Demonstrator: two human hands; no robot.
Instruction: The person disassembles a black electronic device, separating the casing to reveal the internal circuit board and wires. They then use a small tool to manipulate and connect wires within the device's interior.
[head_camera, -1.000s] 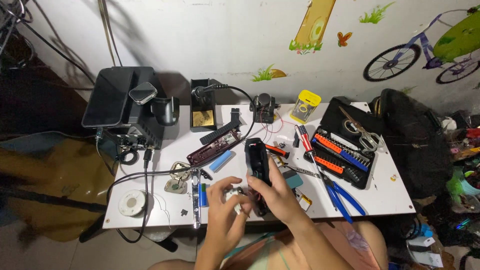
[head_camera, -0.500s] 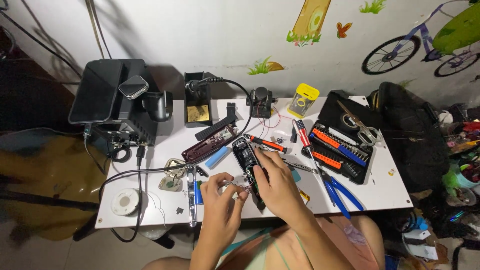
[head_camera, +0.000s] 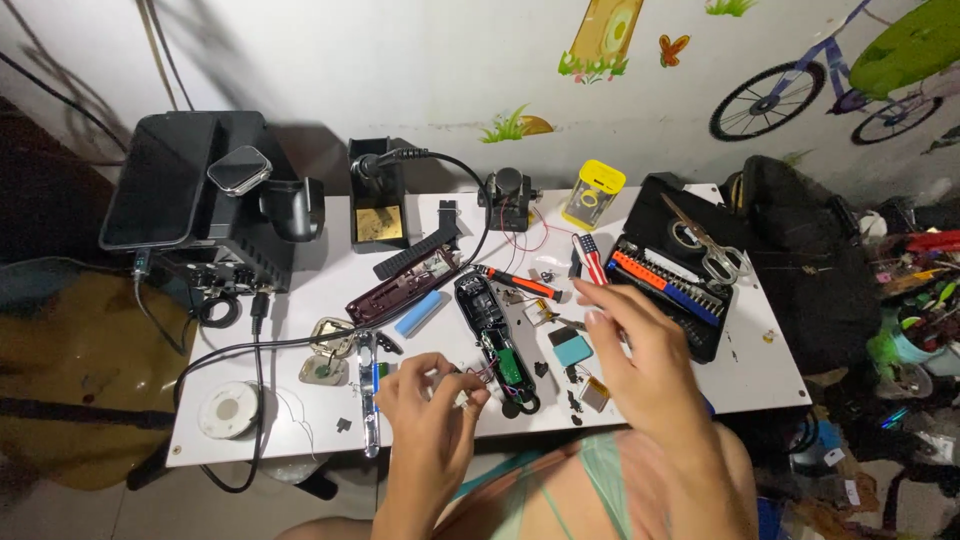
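A small, light, wired part is pinched in the left hand (head_camera: 432, 392), best held at edges; right hand (head_camera: 640, 352) hovers open over opened clipper (head_camera: 492, 338).

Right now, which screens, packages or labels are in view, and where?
Dark rectangular phone screen: propped on the black station, back left, unlit.
Small rounded-square watch face: on the same station, grey, glossy.
Yellow-lidded clear plastic box: back centre, by the wall.
Round white solder spool: front left corner, pale label on top.
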